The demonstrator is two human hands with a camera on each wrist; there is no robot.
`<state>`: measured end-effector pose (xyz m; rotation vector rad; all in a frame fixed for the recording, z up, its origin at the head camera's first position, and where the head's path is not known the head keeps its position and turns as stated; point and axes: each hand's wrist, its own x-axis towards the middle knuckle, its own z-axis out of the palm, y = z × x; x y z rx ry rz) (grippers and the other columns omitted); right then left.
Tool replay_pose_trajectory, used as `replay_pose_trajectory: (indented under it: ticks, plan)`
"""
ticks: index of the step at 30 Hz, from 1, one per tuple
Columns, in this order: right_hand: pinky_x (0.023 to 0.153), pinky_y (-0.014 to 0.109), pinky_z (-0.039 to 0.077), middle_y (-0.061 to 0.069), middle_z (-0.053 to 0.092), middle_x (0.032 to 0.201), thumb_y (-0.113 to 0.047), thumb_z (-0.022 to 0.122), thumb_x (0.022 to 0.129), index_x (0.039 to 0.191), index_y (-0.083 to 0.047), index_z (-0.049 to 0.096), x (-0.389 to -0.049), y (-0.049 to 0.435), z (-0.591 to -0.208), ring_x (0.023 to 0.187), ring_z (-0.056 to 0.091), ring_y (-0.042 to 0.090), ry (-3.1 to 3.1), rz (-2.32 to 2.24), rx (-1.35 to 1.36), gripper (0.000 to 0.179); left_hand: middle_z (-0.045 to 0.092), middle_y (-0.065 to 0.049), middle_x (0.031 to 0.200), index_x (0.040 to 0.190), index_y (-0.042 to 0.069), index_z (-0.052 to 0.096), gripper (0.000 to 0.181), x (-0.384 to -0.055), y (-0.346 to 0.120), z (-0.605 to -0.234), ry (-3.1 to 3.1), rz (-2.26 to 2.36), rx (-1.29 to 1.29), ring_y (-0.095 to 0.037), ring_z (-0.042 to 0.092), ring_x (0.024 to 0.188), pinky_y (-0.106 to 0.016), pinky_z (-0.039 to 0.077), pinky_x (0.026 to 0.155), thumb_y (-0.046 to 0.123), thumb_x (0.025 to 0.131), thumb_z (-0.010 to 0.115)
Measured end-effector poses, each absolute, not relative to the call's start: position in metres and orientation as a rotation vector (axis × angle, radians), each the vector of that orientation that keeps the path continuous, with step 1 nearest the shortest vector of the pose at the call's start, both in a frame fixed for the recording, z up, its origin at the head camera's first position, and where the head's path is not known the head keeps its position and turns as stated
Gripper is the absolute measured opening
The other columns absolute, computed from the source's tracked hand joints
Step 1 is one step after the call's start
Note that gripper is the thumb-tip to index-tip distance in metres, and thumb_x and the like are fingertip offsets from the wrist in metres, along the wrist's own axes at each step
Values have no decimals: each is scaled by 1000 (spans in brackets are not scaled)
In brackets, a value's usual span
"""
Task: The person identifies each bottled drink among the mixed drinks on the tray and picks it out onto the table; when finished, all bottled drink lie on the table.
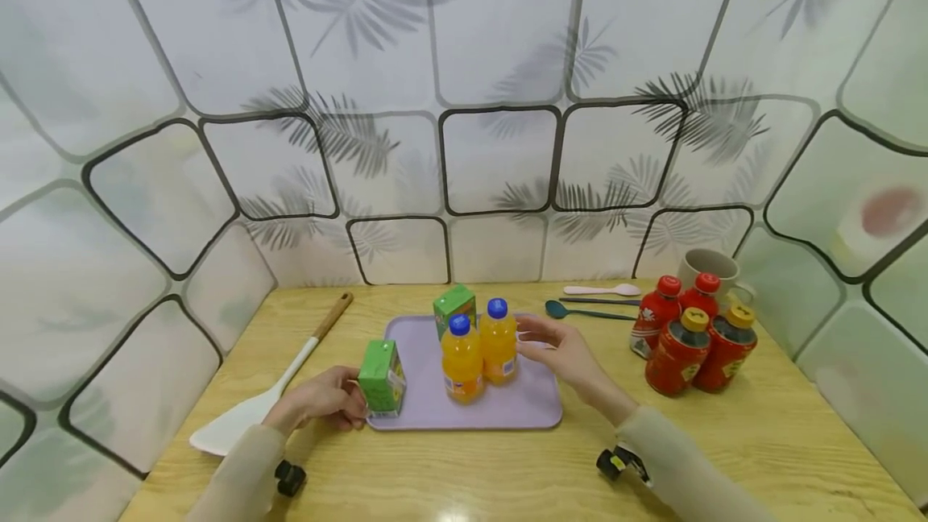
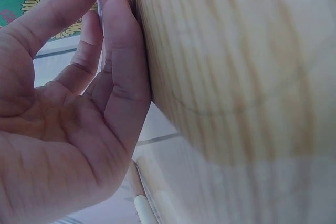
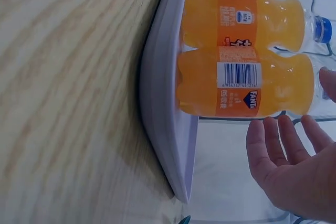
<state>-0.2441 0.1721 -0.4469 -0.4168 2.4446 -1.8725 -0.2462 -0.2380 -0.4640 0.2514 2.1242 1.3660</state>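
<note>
Two orange bottles and two green cartons are counted on one lilac tray, which is set between the hands. The bottles are placed just leftward of the right hand, whose fingers and thumb are held apart, a gap being seen between the fingertips and the nearer bottle. One carton is placed right beside the left hand, the other farther off, behind the bottles. Left of the left hand, one spatula is laid, partly covered by the wrist. Right of the right hand, four red-labelled bottles, two capped red and two yellow, are grouped before one mug; beyond that hand, one pale spoon and one teal spoon are laid. FANTA is printed near a barcode on the nearer orange bottle; yellow flowers are printed on the cartons. The left fingers are bent at the tray's end, but whether anything is gripped cannot be told, the contact being cut off. The mug is partly hidden.
</note>
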Motion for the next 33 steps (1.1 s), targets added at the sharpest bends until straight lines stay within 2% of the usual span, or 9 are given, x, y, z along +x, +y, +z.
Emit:
replay_pose_trajectory:
  ticks: [4, 13, 21, 28, 33]
  plan:
    - [98, 43, 52, 17, 60, 134, -16, 74, 87, 141, -10, 52, -247, 167, -444, 119, 59, 34, 2436, -1899, -466, 58, 64, -9, 85, 135, -5, 48, 57, -250, -236, -463, 2136, 1345, 259, -17, 66, 69, -29, 58, 60, 0, 83, 70]
    - [102, 44, 49, 13, 57, 139, -16, 77, 85, 143, -12, 50, -255, 153, -440, 127, 54, 31, 2443, -1891, -541, 64, 64, -9, 85, 134, -5, 49, 56, -249, -237, -464, 2130, 1352, 253, -17, 67, 68, -30, 58, 60, 0, 82, 70]
    - [102, 44, 49, 16, 58, 137, -14, 77, 84, 142, -7, 50, -259, 144, -439, 122, 57, 32, 2492, -1878, -562, 64, 64, -9, 85, 134, -5, 48, 57, -248, -237, -465, 2126, 1364, 259, -17, 67, 68, -30, 59, 60, 0, 82, 70]
    - [102, 47, 48, 16, 59, 137, -17, 81, 80, 140, -9, 52, -258, 137, -437, 122, 57, 32, 2564, -1852, -485, 67, 65, -9, 86, 135, -6, 47, 57, -247, -238, -465, 2126, 1361, 264, -17, 67, 69, -30, 58, 61, 0, 83, 69]
    - [100, 45, 50, 11, 63, 132, -20, 84, 77, 137, -13, 57, -258, 134, -436, 119, 60, 28, 2623, -1842, -399, 67, 65, -9, 86, 136, -7, 46, 58, -247, -239, -465, 2126, 1365, 267, -17, 67, 69, -29, 58, 61, -2, 82, 66]
